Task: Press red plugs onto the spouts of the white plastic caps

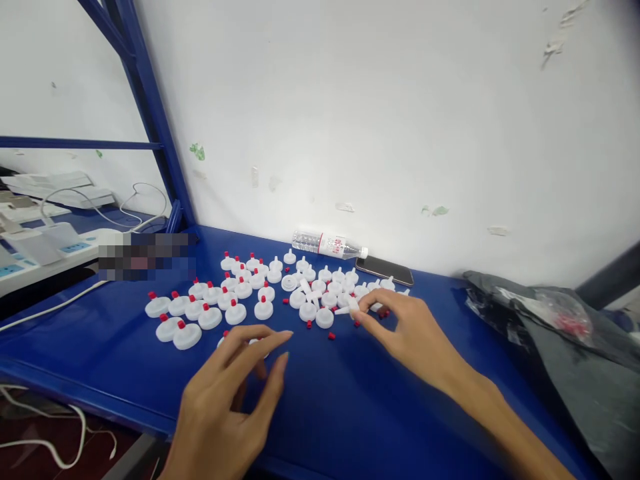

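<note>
From my end, taking the clear bottle (pixel 330 245) as landmark, the white nozzle piece (pixel 344 310) is on its near side, toward its capped end, pinched in the right hand (pixel 407 327). The step in hand looks to me like handling that one piece beside the plain white caps (pixel 325 319) in front of the bottle. To do it well, I would keep the pinch light, leave the tapered tip free, and stay clear of the neighbouring caps and the loose red stopper (pixel 331 336) nearer than the bottle.

The right hand's thumb and index are nearly together, closed round the piece's broad end. The left hand (pixel 220 393), well nearer than the bottle and left of it, has thumb and index parted by a modest gap, with nothing seen between. Its other fingers are partly hidden before some red-tipped caps (pixel 235 313); I cannot tell whether they touch.
</note>
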A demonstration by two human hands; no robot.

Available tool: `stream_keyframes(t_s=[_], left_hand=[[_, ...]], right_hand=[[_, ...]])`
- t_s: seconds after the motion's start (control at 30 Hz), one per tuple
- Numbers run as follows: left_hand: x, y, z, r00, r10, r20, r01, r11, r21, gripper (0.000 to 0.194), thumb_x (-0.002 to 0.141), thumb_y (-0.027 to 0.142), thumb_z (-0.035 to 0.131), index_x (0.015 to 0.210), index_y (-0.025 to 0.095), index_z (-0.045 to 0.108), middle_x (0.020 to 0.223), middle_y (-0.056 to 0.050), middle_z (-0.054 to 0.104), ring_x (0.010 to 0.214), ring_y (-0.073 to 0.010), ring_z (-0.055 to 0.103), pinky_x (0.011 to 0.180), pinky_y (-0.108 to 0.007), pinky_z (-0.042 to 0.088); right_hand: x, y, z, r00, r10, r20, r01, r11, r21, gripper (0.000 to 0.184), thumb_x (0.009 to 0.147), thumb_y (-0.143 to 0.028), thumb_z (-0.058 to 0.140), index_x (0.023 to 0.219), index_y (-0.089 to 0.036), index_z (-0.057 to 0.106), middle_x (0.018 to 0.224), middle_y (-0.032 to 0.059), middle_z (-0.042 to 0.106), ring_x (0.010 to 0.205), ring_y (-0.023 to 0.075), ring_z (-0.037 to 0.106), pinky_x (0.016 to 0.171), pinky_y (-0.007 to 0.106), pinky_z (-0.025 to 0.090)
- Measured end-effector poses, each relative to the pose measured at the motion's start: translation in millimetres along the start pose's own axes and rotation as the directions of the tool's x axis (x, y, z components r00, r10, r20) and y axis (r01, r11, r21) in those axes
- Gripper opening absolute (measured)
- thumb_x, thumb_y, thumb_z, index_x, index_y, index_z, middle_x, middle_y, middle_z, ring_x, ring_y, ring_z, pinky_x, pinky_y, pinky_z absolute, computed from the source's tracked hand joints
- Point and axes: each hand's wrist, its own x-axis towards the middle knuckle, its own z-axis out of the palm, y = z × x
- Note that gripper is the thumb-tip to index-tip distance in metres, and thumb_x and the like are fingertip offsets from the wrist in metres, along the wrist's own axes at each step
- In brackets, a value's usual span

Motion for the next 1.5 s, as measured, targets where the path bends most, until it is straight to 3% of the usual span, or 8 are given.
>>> stream_keyframes(t_s=[0.07, 0.2, 0.3, 0.5, 0.77, 0.93, 1.17, 1.5], left_hand=[[2, 4, 6.5, 0.995, 0.002, 0.101, 0.006, 0.997, -0.077, 0.038, 0.095, 0.025, 0.066, 0.131, 0.036, 0.060, 0.120, 0.001, 0.061, 0.064, -0.0044, 0.059, 0.049, -0.015, 0.050], [6, 2, 18.3, 0.973, 0.021, 0.231, 0.031, 0.975, -0.218, 0.053, 0.092, 0.024, 0.071, 0.139, 0.041, 0.054, 0.127, 0.001, 0.065, 0.071, -0.0072, 0.067, 0.051, -0.013, 0.056], [6, -1, 22.9, 0.982, 0.053, 0.181, -0.010, 0.973, -0.231, 0.040, 0.092, 0.022, 0.071, 0.128, 0.036, 0.064, 0.117, 0.002, 0.072, 0.058, -0.0047, 0.062, 0.054, -0.016, 0.057], [6, -1, 25.0, 0.981, -0.025, 0.192, 0.069, 0.971, -0.229, 0.032, 0.094, 0.024, 0.066, 0.126, 0.028, 0.067, 0.109, -0.002, 0.071, 0.071, -0.0097, 0.068, 0.049, -0.016, 0.056], [6, -2, 22.2, 0.947, -0.158, 0.279, 0.215, 0.959, -0.185, 0.029, 0.096, 0.031, 0.060, 0.124, 0.026, 0.065, 0.111, -0.004, 0.067, 0.071, -0.0125, 0.069, 0.050, -0.020, 0.056], [1, -5, 24.0, 0.937, -0.206, 0.282, 0.253, 0.958, -0.138, 0.029, 0.092, 0.029, 0.064, 0.120, 0.026, 0.065, 0.090, 0.001, 0.072, 0.046, -0.0073, 0.058, 0.048, -0.021, 0.054], [1, -3, 27.0, 0.938, -0.096, 0.332, 0.125, 0.990, -0.068, 0.032, 0.094, 0.024, 0.060, 0.125, 0.025, 0.066, 0.105, -0.002, 0.071, 0.047, -0.0073, 0.054, 0.052, -0.024, 0.052], [-1, -5, 27.7, 0.948, -0.048, 0.313, 0.066, 0.997, -0.049, 0.035, 0.092, 0.021, 0.062, 0.126, 0.025, 0.067, 0.097, 0.000, 0.066, 0.057, -0.0091, 0.059, 0.054, -0.023, 0.050]], right_hand=[[-2, -12, -5, 0.997, 0.057, 0.046, -0.067, 0.967, 0.245, 0.021, 0.097, -0.038, 0.061, 0.084, -0.023, 0.068, 0.090, -0.0002, 0.074, 0.081, 0.0175, 0.067, 0.074, 0.030, 0.049], [-8, -40, 3, 0.966, 0.022, 0.258, -0.184, 0.758, 0.625, 0.022, 0.093, -0.043, 0.067, 0.088, -0.023, 0.072, 0.088, -0.0002, 0.075, 0.081, 0.0164, 0.069, 0.075, 0.028, 0.052], [-11, -49, 20, 0.944, 0.013, 0.328, -0.263, 0.627, 0.733, 0.026, 0.090, -0.047, 0.071, 0.087, -0.021, 0.072, 0.085, 0.0006, 0.075, 0.081, 0.0162, 0.070, 0.075, 0.027, 0.054], [-8, -39, 33, 0.916, 0.081, 0.393, -0.384, 0.465, 0.798, 0.033, 0.076, -0.049, 0.082, 0.085, -0.018, 0.073, 0.078, 0.0007, 0.075, 0.073, 0.0154, 0.070, 0.069, 0.027, 0.057], [-4, -21, 20, 0.976, 0.193, 0.100, -0.218, 0.875, 0.432, 0.015, 0.089, -0.035, 0.071, 0.081, -0.023, 0.075, 0.076, 0.0008, 0.076, 0.071, 0.0181, 0.071, 0.066, 0.029, 0.055], [-6, -26, 24, 0.986, 0.157, 0.059, -0.165, 0.850, 0.500, 0.013, 0.089, -0.034, 0.074, 0.082, -0.023, 0.075, 0.078, 0.0000, 0.077, 0.071, 0.0174, 0.071, 0.069, 0.028, 0.057], [-17, -56, 31, 0.996, -0.071, -0.062, 0.094, 0.822, 0.562, 0.003, 0.089, -0.020, 0.074, 0.089, -0.024, 0.073, 0.086, -0.0030, 0.076, 0.075, 0.0128, 0.070, 0.074, 0.024, 0.056], [-19, -57, 36, 0.991, -0.116, -0.064, 0.132, 0.837, 0.530, 0.009, 0.091, -0.015, 0.072, 0.093, -0.024, 0.073, 0.090, -0.0030, 0.075, 0.077, 0.0121, 0.069, 0.076, 0.023, 0.055]])
